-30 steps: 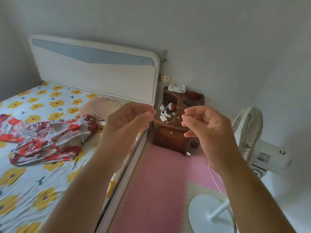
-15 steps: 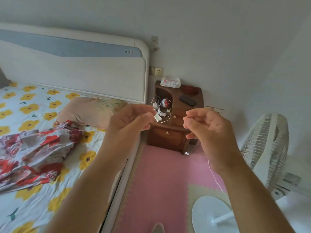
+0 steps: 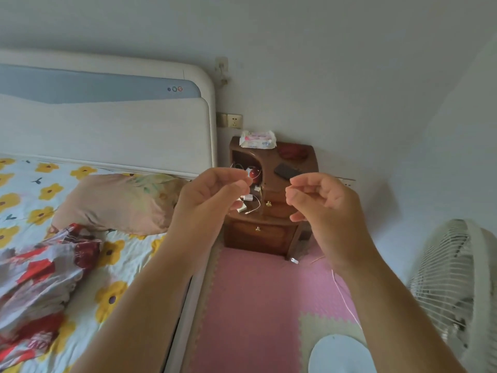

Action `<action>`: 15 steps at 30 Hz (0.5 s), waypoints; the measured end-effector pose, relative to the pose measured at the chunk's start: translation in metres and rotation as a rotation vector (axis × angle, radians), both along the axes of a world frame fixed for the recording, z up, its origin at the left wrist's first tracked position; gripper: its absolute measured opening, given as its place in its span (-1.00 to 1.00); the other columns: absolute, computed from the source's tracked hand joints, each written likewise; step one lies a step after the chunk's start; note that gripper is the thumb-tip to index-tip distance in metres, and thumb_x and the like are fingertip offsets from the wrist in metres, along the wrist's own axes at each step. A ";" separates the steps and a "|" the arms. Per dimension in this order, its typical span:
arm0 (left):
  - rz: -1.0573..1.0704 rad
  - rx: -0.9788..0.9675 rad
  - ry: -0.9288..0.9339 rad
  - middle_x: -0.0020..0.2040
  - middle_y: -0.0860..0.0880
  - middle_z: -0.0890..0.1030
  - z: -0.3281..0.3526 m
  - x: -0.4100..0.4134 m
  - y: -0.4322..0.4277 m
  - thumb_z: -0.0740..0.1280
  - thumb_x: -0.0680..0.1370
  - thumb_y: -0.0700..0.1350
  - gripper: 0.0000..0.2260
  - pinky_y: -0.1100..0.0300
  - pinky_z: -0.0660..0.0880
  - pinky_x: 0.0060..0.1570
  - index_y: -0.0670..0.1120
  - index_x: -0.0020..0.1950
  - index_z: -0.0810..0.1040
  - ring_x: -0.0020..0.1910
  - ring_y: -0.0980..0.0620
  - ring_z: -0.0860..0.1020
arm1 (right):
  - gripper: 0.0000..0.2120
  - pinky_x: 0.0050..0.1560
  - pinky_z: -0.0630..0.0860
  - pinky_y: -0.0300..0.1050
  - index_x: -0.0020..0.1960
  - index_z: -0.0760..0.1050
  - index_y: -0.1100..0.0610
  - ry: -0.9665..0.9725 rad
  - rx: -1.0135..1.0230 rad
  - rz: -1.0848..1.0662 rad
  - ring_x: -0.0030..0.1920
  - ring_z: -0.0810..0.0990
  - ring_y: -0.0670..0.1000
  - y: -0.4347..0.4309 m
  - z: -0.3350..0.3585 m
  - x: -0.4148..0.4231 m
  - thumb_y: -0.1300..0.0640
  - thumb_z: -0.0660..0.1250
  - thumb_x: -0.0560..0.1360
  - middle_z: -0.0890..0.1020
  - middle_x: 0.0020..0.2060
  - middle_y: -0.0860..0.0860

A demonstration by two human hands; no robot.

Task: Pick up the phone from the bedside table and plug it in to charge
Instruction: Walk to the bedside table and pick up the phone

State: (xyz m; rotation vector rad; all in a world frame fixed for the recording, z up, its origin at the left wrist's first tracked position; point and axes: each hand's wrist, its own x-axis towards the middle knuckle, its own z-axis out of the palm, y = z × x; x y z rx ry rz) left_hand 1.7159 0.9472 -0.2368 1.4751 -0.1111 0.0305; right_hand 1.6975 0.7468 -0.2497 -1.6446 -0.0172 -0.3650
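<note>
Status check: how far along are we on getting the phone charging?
Nothing looks done yet: the phone lies on top of the bedside table. In hand: nothing; the left hand and right hand are raised in front of the table, fingers curled, empty. Left: pick up the phone, then plug it into the white cable on the lower shelf.

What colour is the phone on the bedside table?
The phone looks black, seen best in the head view.

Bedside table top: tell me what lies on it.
A tissue pack at the back left, a red item beside it, and the dark phone nearer the front. The right hand hides the front right corner.
</note>
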 end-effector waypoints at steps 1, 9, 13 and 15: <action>-0.004 0.010 0.007 0.01 -0.02 0.78 -0.002 0.011 -0.002 0.42 0.48 -0.05 -0.86 -0.02 0.66 0.17 0.08 -0.01 0.75 0.06 -0.02 0.73 | -0.89 -0.23 0.66 -0.17 0.03 0.66 0.02 0.006 -0.002 -0.011 -0.12 0.71 -0.05 -0.001 -0.001 0.009 0.15 0.47 0.51 0.73 -0.18 -0.07; -0.099 -0.027 0.035 -0.02 -0.01 0.78 -0.024 0.116 -0.003 0.40 0.48 -0.06 -0.85 0.02 0.66 0.14 0.07 -0.03 0.75 0.04 0.01 0.73 | -0.88 -0.23 0.65 -0.16 -0.01 0.66 -0.03 0.060 -0.031 -0.122 -0.14 0.71 -0.07 -0.002 -0.015 0.098 0.08 0.47 0.45 0.72 -0.20 -0.09; -0.151 -0.059 0.062 0.01 -0.04 0.78 -0.031 0.179 0.006 0.41 0.47 -0.05 -0.85 0.05 0.66 0.13 0.07 -0.01 0.75 0.09 -0.03 0.72 | -0.87 -0.26 0.63 -0.19 -0.01 0.67 -0.02 0.079 -0.064 -0.182 -0.13 0.71 -0.07 0.002 -0.013 0.151 0.08 0.46 0.44 0.72 -0.20 -0.10; -0.176 -0.069 0.071 0.02 -0.03 0.78 -0.033 0.205 0.008 0.41 0.48 -0.07 -0.83 0.08 0.66 0.11 0.02 0.03 0.73 0.09 -0.01 0.72 | -0.87 -0.26 0.62 -0.19 -0.02 0.67 -0.01 0.084 -0.051 -0.214 -0.13 0.71 -0.07 0.003 -0.012 0.171 0.09 0.47 0.44 0.72 -0.21 -0.12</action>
